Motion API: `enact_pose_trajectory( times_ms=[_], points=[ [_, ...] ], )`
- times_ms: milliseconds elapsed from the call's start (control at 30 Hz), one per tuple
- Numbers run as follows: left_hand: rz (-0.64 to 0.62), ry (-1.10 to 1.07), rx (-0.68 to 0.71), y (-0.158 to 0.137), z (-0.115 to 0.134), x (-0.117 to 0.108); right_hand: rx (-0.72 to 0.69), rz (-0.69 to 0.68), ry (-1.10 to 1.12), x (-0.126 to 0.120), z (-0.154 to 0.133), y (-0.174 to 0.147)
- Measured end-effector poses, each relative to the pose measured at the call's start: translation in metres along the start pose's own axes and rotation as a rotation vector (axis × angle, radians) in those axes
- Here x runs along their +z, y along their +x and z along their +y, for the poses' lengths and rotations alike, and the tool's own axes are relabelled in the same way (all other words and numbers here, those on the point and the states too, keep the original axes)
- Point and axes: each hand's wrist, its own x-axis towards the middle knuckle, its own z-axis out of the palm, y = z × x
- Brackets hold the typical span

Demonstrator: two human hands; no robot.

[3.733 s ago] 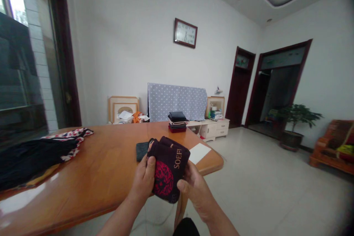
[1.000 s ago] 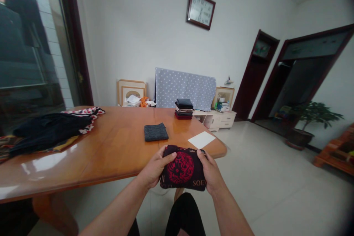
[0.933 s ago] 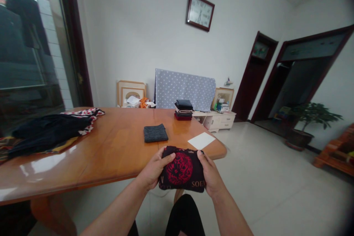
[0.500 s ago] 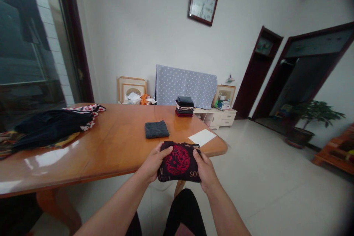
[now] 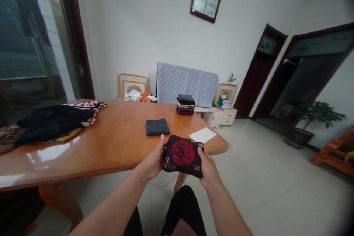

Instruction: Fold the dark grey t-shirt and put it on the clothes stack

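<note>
A tightly folded black garment [image 5: 183,155] with a round red print and tan lettering is held up in front of me, just off the table's near edge. My right hand [image 5: 207,166] grips its right side, thumb on top and fingers underneath. Along its left side is my left hand [image 5: 157,158], thumb raised off the cloth and fingers mostly hidden behind it. A folded dark grey garment [image 5: 157,127] lies on the table just beyond. Farther back stands a neat stack of folded clothes [image 5: 185,104], and a white sheet [image 5: 202,135] lies near the right corner.
The glossy wooden table [image 5: 121,129] extends to the left, where a loose heap of clothes [image 5: 55,121] lies. Behind it are a polka-dot cloth cover [image 5: 188,84], framed pictures [image 5: 133,85] and a low white cabinet [image 5: 221,118]. A potted plant [image 5: 306,121] stands at the right.
The left thumb has lifted from the top of the folded black garment. The garment has shifted slightly up and right and now tilts down at its right side.
</note>
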Motion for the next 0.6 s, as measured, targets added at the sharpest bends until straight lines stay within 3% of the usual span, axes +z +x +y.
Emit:
enact_pose_trajectory(
  times_ms=[100, 267, 400, 600],
  points=[
    [-0.004, 0.009, 0.018, 0.0, -0.003, -0.002, 0.015, 0.025, 0.029, -0.003, 0.002, 0.003],
    [-0.006, 0.028, 0.17, -0.003, -0.006, -0.001, 0.024, -0.033, 0.096, -0.01, 0.005, 0.009],
    [-0.043, 0.091, 0.178, -0.009, -0.003, 0.005, 0.052, -0.066, 0.11, -0.016, 0.007, 0.01],
    [0.001, 0.223, 0.314, 0.0, -0.012, 0.004, -0.025, -0.074, 0.029, -0.016, 0.004, 0.005]
  ],
)
